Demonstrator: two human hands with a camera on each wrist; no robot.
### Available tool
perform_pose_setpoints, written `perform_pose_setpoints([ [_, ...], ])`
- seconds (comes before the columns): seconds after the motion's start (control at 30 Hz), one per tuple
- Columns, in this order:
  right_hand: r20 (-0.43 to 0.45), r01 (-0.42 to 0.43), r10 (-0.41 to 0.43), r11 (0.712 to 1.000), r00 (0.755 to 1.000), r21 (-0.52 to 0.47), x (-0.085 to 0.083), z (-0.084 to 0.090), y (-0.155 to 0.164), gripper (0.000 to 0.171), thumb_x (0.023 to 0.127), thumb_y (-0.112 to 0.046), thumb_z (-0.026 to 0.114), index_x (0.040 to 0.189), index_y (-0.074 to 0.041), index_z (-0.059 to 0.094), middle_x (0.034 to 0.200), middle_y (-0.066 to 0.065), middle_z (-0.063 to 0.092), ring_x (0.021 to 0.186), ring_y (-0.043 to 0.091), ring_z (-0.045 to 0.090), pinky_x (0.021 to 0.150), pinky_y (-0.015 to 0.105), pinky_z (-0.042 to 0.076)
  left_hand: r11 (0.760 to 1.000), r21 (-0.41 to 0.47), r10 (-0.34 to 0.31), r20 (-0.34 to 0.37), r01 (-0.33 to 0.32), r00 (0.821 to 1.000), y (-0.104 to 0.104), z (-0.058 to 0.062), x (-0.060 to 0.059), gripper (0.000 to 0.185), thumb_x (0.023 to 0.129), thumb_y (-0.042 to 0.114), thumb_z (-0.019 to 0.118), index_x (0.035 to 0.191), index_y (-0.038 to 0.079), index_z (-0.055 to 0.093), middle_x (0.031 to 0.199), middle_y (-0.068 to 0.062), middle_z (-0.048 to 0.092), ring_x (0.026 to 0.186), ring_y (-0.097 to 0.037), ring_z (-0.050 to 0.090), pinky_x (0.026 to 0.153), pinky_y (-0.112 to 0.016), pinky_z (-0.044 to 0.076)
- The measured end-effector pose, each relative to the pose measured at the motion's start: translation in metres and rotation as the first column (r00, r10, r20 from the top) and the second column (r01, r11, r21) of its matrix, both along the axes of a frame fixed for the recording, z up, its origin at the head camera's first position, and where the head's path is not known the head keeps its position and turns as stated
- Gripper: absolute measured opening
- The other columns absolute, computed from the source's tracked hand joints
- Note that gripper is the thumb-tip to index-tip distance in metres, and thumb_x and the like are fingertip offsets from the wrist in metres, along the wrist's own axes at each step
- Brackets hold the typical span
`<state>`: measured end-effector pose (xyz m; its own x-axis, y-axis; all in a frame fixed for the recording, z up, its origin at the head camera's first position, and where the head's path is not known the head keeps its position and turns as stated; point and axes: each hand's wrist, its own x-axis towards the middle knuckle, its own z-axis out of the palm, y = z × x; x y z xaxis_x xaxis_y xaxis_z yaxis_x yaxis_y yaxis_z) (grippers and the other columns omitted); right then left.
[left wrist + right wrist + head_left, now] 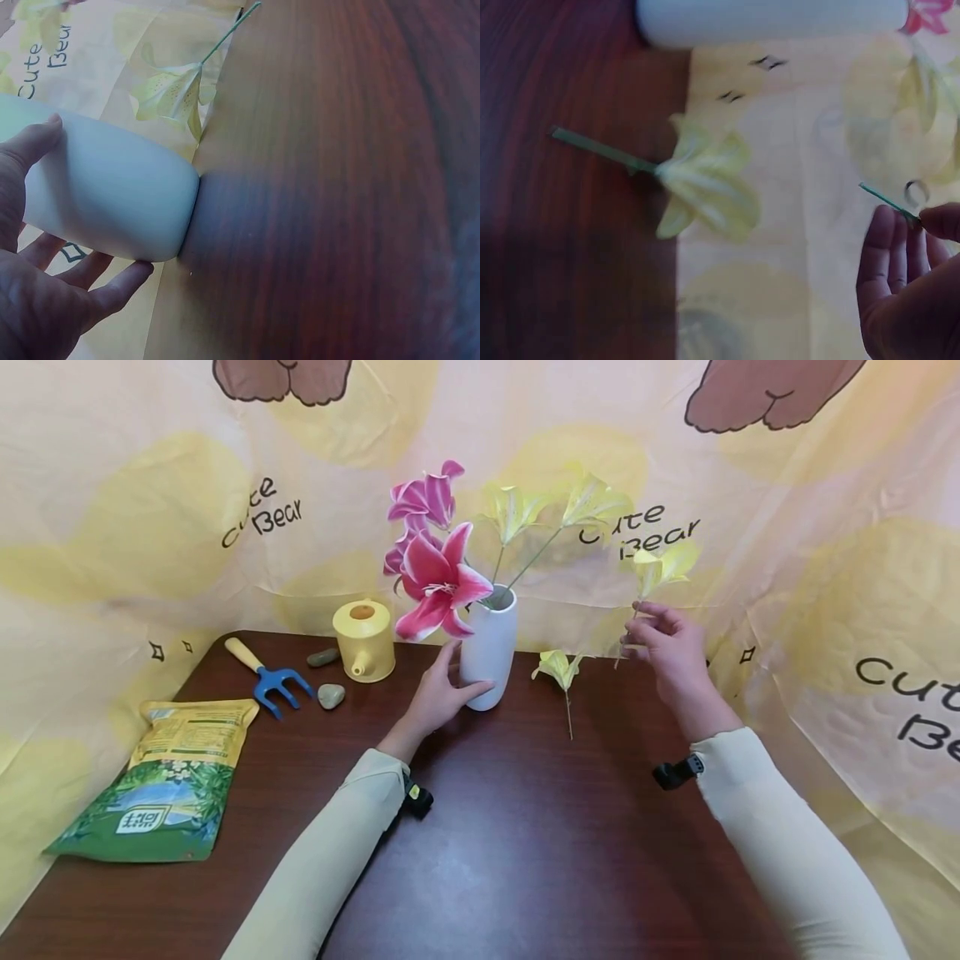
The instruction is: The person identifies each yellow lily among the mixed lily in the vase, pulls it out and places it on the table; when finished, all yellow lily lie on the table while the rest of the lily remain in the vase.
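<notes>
A white vase [491,647] stands on the table, and my left hand [438,693] grips its lower side, thumb across the front and fingers around the far side. In it are pink lilies [438,581] leaning left and yellow lilies [592,506] on thin stems leaning right. Off to the right, my right hand [670,647] pinches the stem of a yellow lily [663,567] between thumb and fingers, bloom up; in the right wrist view the green stem end [885,201] pokes out past the fingertips. Another yellow lily [558,670] lies on the table between vase and right hand.
Left of the vase are a yellow watering can [363,639], two stones [331,696] and a blue hand fork [279,685] with a cream handle. A green and yellow bag [168,785] lies at the table's left edge. Printed cloth [555,402] hangs behind the dark table [510,860].
</notes>
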<state>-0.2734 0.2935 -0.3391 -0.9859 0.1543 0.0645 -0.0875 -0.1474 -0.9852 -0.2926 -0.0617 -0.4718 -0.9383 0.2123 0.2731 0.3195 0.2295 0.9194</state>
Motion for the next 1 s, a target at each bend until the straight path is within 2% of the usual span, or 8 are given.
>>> perform_pose_setpoints([
  [0.13, 0.068, -0.052, 0.044, 0.991, 0.997, 0.122, -0.004, -0.021, 0.017, 0.024, 0.106, 0.002, 0.068, 0.117, -0.02, 0.073, 0.091, -0.007, 0.074, 0.075, 0.007, 0.076, 0.067, 0.023, 0.066, 1.0, 0.002, 0.001, 0.003, -0.001, 1.0, 0.0, 0.0, 0.0, 0.089, 0.095, 0.032, 0.093, 0.168, 0.026, 0.041, 0.162, -0.014, 0.059, 0.149, -0.041, 0.062, 0.119, -0.058, 0.058],
  [0.23, 0.133, -0.099, 0.072, 0.973, 0.988, 0.209, -0.007, -0.036, 0.03, 0.021, 0.109, -0.003, 0.068, 0.118, -0.022, 0.071, 0.094, -0.009, 0.074, 0.076, 0.007, 0.076, 0.07, 0.025, 0.068, 1.0, 0.004, -0.001, 0.003, 0.001, 1.0, 0.001, 0.0, 0.0, 0.089, 0.095, 0.032, 0.093, 0.167, 0.027, 0.041, 0.162, -0.014, 0.06, 0.149, -0.039, 0.062, 0.122, -0.058, 0.056],
  [0.33, 0.206, -0.163, 0.103, 0.94, 0.973, 0.301, -0.01, -0.051, 0.04, 0.02, 0.111, -0.007, 0.067, 0.124, -0.022, 0.066, 0.093, -0.013, 0.074, 0.077, 0.006, 0.076, 0.073, 0.025, 0.069, 1.0, 0.006, -0.005, 0.001, 0.005, 1.0, 0.001, 0.0, 0.0, 0.09, 0.095, 0.031, 0.093, 0.168, 0.027, 0.041, 0.162, -0.014, 0.059, 0.149, -0.039, 0.062, 0.124, -0.058, 0.054],
  [0.43, 0.267, -0.226, 0.13, 0.901, 0.955, 0.37, -0.013, -0.066, 0.049, 0.023, 0.112, -0.007, 0.064, 0.133, -0.016, 0.061, 0.09, -0.017, 0.074, 0.081, 0.005, 0.075, 0.077, 0.026, 0.069, 1.0, 0.008, -0.007, 0.004, 0.006, 1.0, 0.001, 0.001, 0.001, 0.09, 0.095, 0.031, 0.093, 0.168, 0.026, 0.04, 0.162, -0.014, 0.059, 0.149, -0.04, 0.062, 0.123, -0.059, 0.054],
  [0.63, 0.329, -0.282, 0.141, 0.857, 0.934, 0.432, -0.016, -0.093, 0.059, 0.043, 0.113, -0.005, 0.06, 0.153, 0.007, 0.051, 0.088, -0.02, 0.074, 0.084, 0.005, 0.074, 0.078, 0.027, 0.069, 1.0, 0.003, -0.005, 0.016, 0.005, 1.0, 0.001, 0.002, 0.001, 0.09, 0.096, 0.032, 0.092, 0.169, 0.027, 0.04, 0.163, -0.015, 0.058, 0.149, -0.042, 0.062, 0.12, -0.059, 0.057],
  [0.83, 0.376, -0.309, 0.123, 0.815, 0.919, 0.49, -0.014, -0.108, 0.062, 0.051, 0.114, -0.009, 0.058, 0.159, 0.013, 0.046, 0.093, -0.017, 0.075, 0.087, 0.007, 0.073, 0.079, 0.028, 0.069, 1.0, 0.003, 0.0, 0.012, 0.0, 1.0, 0.001, 0.001, 0.001, 0.09, 0.095, 0.031, 0.093, 0.168, 0.027, 0.04, 0.163, -0.014, 0.058, 0.149, -0.041, 0.062, 0.123, -0.058, 0.055],
  [1.0, 0.409, -0.332, 0.127, 0.81, 0.904, 0.483, -0.013, -0.11, 0.058, 0.05, 0.113, -0.006, 0.057, 0.158, 0.015, 0.046, 0.1, -0.005, 0.078, 0.087, 0.012, 0.071, 0.081, 0.033, 0.07, 1.0, 0.003, 0.0, 0.009, 0.0, 1.0, 0.0, 0.002, 0.001, 0.09, 0.095, 0.031, 0.093, 0.168, 0.027, 0.04, 0.163, -0.015, 0.058, 0.149, -0.041, 0.062, 0.122, -0.058, 0.055],
])
